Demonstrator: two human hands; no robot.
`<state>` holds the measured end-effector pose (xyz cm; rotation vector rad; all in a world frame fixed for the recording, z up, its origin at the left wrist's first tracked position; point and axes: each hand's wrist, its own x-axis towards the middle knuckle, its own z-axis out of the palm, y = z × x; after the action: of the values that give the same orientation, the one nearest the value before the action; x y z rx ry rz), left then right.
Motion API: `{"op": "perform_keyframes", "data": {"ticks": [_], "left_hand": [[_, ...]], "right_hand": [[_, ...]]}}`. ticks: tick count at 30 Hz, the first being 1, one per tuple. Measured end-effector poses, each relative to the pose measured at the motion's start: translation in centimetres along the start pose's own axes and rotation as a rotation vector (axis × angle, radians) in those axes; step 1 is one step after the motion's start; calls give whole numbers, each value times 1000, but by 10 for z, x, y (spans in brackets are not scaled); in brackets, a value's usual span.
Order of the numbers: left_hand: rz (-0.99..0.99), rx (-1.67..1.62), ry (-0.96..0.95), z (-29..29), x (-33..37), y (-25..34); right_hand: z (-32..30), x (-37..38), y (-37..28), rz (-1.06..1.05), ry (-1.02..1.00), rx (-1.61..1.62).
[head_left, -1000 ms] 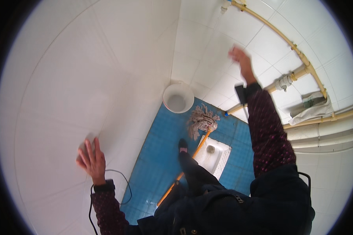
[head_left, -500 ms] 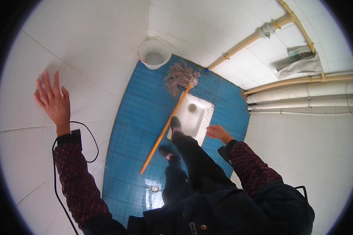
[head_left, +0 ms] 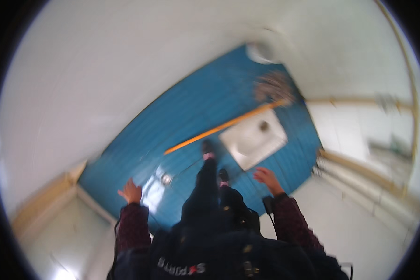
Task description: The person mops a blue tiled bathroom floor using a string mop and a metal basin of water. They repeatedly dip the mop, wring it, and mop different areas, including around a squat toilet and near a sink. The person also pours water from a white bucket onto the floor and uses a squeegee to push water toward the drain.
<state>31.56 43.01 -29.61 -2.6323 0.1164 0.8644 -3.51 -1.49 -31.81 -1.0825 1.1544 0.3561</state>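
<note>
My left hand (head_left: 130, 191) hangs low on the left over the blue floor, near the shiny drain, with fingers apart and nothing in it. My right hand (head_left: 267, 179) hovers at the near right of the squat toilet (head_left: 235, 138), loosely open and empty; its fingers are a little blurred. Neither hand touches anything that I can make out. A mop lies across the floor in front of me. Its orange handle (head_left: 219, 128) runs along the toilet's left edge, and its grey string head (head_left: 271, 87) rests beyond the toilet.
A white bucket (head_left: 262, 52) stands in the far corner. Yellowish pipes (head_left: 359, 169) run along the right wall, with a cloth (head_left: 391, 156) hanging there. A round drain (head_left: 166, 178) sits in the wet floor (head_left: 172, 126). A tan door frame (head_left: 46, 193) is at the lower left.
The view has turned left, so the mop, toilet and bucket appear swung to the right. My left hand has come away from the wall and down. My feet have shifted.
</note>
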Motion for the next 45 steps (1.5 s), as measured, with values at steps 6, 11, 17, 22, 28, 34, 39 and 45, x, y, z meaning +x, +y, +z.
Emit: {"op": "perform_keyframes", "data": {"ticks": [6, 11, 17, 22, 28, 34, 39, 45], "left_hand": [[-485, -235, 123, 80, -129, -130], [-747, -466, -78, 169, -240, -186], [-954, -767, -210, 272, -336, -211], [-1053, -1021, -145, 319, -341, -243], [-1095, -1327, -85, 377, -324, -336], [-1038, -1433, 24, 404, -322, -465], [-984, -1513, 242, 407, -261, -550], [-792, -1538, 383, 402, -158, -602]], "right_hand": [[-42, -33, 31, 33, -33, -138], [-48, -51, 42, 43, -43, -284], [25, -76, 25, 82, -147, -559], [138, -88, -8, -51, -282, -697], [312, -70, -24, -14, -258, -966], [569, -103, 4, -114, -576, -1037], [749, -123, 13, -91, -834, -1157], [874, -63, 4, -39, -771, -1398]]}}
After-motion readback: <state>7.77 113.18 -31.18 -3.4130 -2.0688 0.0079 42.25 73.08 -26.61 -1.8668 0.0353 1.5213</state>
